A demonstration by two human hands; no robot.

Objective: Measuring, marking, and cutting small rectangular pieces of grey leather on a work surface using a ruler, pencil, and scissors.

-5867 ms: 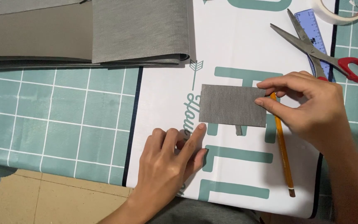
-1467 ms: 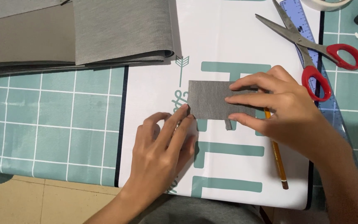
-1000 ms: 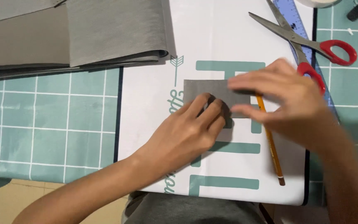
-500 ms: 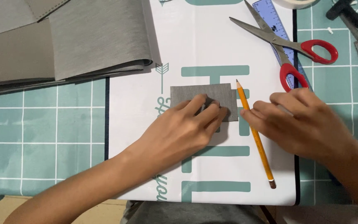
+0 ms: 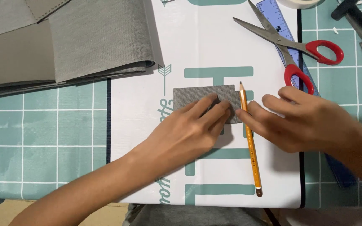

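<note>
Grey fabric piece (image 5: 197, 94) half-hidden under flat left hand (image 5: 185, 132); right hand (image 5: 302, 121) touches pencil (image 5: 250, 142), ungripped.

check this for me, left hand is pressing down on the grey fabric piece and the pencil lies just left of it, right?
Not quite. In the head view the left hand does press on the grey fabric piece, but the pencil lies along its right edge, not its left, by the right hand.

The small grey patch (image 5: 197, 95) looks like matt woven cloth; the folded grey sheets (image 5: 84, 42) likewise, finely textured; pencil (image 5: 250, 142) glossy yellow-painted wood; scissors (image 5: 281, 42) bright metal blades, shiny red plastic handles; ruler (image 5: 275, 16) translucent blue plastic.
</note>
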